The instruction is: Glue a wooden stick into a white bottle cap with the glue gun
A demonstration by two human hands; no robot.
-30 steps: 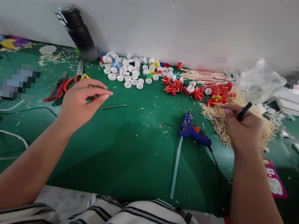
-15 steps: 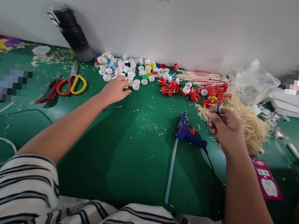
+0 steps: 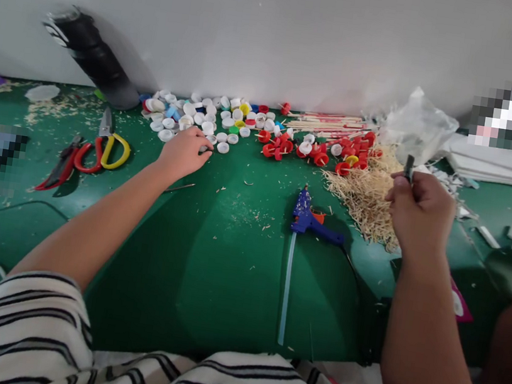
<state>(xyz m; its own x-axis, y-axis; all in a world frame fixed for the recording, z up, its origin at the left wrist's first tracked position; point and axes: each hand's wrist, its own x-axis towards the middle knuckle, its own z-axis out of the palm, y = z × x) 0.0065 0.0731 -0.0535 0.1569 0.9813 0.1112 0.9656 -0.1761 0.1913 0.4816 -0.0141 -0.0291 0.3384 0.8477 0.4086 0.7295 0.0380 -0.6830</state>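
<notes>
My left hand is at the front edge of the pile of bottle caps, most of them white. Its thumb and fingers close around a whitish bottle cap, which is mostly covered. My right hand is raised over the right side, gripping a small dark, flat-ended tool that points up; its kind cannot be made out. Below that hand lies a heap of pale straw-like shreds. Red caps with sticks through them are bunched between the white caps and the heap.
A blue glue gun with a long glue stick lies at mid-table, its cord running right. Red-and-yellow-handled scissors and red pliers are on the left. A black bottle leans by the wall. Thin sticks and a plastic bag are behind.
The view has turned slightly right. My right hand has lifted and moved right, away from the red caps, with the dark tool. My left hand stays by the white caps, its fingers drawn in.
</notes>
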